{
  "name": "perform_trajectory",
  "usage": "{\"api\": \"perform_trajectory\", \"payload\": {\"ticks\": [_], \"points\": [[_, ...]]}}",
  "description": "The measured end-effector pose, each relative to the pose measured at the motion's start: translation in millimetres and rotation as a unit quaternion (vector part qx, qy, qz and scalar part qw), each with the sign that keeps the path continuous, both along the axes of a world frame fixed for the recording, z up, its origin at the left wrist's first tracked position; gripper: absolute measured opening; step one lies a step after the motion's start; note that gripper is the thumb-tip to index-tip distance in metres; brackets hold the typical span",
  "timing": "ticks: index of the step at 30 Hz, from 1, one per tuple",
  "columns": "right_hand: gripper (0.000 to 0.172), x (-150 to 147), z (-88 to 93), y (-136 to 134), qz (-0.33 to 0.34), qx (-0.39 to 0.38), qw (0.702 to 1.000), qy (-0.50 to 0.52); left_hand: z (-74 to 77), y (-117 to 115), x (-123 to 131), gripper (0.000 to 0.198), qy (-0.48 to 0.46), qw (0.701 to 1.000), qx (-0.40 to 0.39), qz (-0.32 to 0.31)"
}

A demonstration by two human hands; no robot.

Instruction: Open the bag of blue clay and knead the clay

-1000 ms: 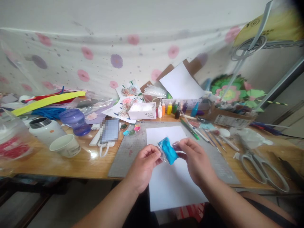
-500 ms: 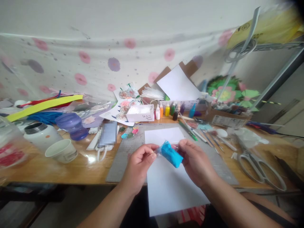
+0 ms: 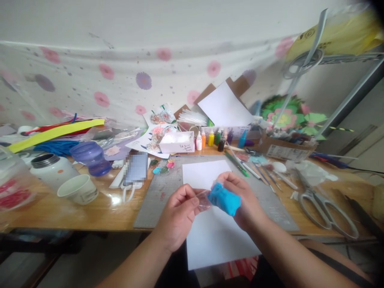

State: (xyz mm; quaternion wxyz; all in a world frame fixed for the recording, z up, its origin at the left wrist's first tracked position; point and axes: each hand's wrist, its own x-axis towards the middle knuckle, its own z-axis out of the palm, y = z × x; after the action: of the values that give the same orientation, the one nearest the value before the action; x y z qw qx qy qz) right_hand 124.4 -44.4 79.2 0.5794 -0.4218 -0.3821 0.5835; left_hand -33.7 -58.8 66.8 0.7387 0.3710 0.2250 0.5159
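My right hand grips a lump of bright blue clay above a white sheet of paper. My left hand pinches a clear plastic wrapper that still touches the left end of the clay. Both hands hover over a grey cutting mat on the wooden table.
Large scissors lie at the right. A white paper cup, a white jar and a purple lid stand at the left. Small paint bottles, a white box and pens lie behind the mat.
The blue clay has come further out of the clear wrapper and moved right and down into my right hand. My left hand keeps the wrapper and has dropped slightly.
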Motion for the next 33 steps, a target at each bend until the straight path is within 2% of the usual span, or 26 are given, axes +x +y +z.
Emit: {"api": "perform_trajectory", "payload": {"ticks": [4,9,11,14,16,18,21,23,29,33], "points": [[0.005,-11,-13.0,1,0.013,-0.002,0.998,-0.058,1.5,-2,4,0.020,-0.008,1.000,-0.006,0.005],[0.006,-7,-21.7,5,0.024,0.031,0.990,-0.134,3.3,-1,7,0.023,-0.004,0.999,-0.007,0.032],[0.019,5,-19.2,5,0.015,0.060,0.987,-0.146,3.6,0,6,0.023,0.010,0.998,-0.011,0.058],[0.057,26,-10.2,2,0.018,0.141,0.976,-0.167,2.4,-1,2,0.024,0.066,0.991,-0.010,0.114],[0.075,37,-2.9,-2,0.036,0.226,0.944,-0.237,0.7,-3,0,0.023,0.107,0.986,0.009,0.127],[0.078,44,3.6,-6,0.046,0.310,0.883,-0.348,-0.7,-5,-3,0.021,0.140,0.982,0.036,0.122],[0.064,45,8.5,-8,0.040,0.393,0.796,-0.459,-1.4,-5,-7,0.020,0.182,0.975,0.064,0.113],[0.051,43,8.0,-7,0.041,0.421,0.775,-0.469,-1.3,-4,-9,0.021,0.200,0.969,0.073,0.123],[0.033,36,0.6,-9,-0.008,0.419,0.783,-0.460,-5.8,2,-6,0.023,0.222,0.955,0.084,0.179],[0.027,33,1.6,-11,-0.039,0.361,0.815,-0.451,-8.9,5,-4,0.024,0.192,0.961,0.070,0.186]]}}
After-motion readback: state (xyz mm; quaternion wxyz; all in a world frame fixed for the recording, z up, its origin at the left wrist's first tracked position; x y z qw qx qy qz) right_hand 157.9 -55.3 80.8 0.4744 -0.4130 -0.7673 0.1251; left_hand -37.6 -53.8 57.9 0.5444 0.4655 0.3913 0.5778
